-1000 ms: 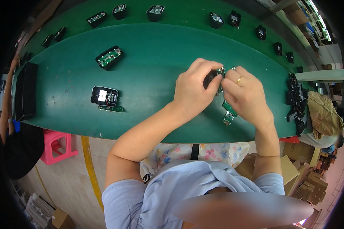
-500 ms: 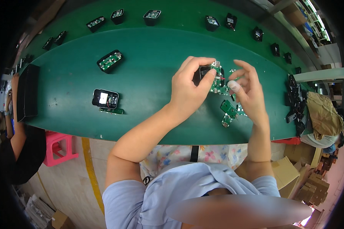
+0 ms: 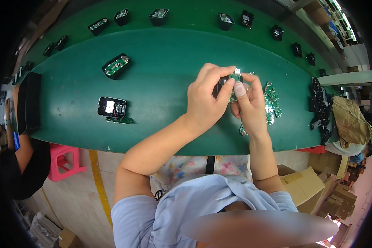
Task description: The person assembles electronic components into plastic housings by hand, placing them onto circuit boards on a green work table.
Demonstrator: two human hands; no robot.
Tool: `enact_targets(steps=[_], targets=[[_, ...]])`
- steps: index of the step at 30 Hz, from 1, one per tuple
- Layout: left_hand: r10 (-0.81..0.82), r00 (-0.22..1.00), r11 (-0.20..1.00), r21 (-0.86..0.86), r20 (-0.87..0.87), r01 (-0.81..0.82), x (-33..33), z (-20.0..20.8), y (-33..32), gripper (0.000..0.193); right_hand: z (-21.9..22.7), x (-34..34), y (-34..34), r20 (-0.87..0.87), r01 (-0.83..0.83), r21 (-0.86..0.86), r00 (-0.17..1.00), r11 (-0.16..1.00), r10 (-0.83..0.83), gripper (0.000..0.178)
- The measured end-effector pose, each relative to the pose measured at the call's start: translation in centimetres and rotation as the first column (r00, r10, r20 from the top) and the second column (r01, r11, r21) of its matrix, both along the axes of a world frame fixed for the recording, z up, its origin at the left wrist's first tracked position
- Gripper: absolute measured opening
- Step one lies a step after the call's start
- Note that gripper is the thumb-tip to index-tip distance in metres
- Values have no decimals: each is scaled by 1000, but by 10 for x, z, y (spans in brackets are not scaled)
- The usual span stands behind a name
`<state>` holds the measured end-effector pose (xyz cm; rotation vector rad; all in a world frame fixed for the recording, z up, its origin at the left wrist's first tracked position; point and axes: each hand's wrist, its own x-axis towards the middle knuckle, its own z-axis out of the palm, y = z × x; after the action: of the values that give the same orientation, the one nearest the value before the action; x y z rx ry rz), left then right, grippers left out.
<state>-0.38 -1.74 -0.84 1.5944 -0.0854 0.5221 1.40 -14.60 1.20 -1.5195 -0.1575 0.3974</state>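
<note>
My left hand (image 3: 206,93) pinches a small green circuit board (image 3: 236,76) with a silvery connector at its far end. Beneath the left fingers a black plastic housing (image 3: 221,82) shows in part. My right hand (image 3: 252,101) is closed on the same board from the other side, its thumb wrapped in a pale cover (image 3: 239,89). Fingers hide most of the board, so how it sits against the housing cannot be made out. Just right of my right hand lies a pile of green circuit boards (image 3: 273,101), partly covered by that hand.
On the green table (image 3: 161,124), a housing with a board (image 3: 116,66) and another with a white square (image 3: 113,107) lie leftward. Several housings (image 3: 158,15) line the far strip. Black parts (image 3: 318,107) heap at the right. A pink stool (image 3: 64,162) and a person (image 3: 27,165) are left.
My right hand has moved left and closed on the board, where its fingers were apart before. The board pile shows more now. My left hand keeps its grip, almost in place.
</note>
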Motion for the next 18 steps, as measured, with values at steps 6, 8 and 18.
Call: enact_targets(steps=[6,8,18], targets=[[49,995,995,79,90,-56,5,1,6,24,0,5,9,39,46,77,998,996,-49,35],[51,992,995,85,119,-61,7,0,6,25,3,2,6,-92,106,133,991,985,-94,35],[-121,969,915,353,-213,192,11,-12,18,30,4,7,-24,265,289,46,919,956,-291,25]])
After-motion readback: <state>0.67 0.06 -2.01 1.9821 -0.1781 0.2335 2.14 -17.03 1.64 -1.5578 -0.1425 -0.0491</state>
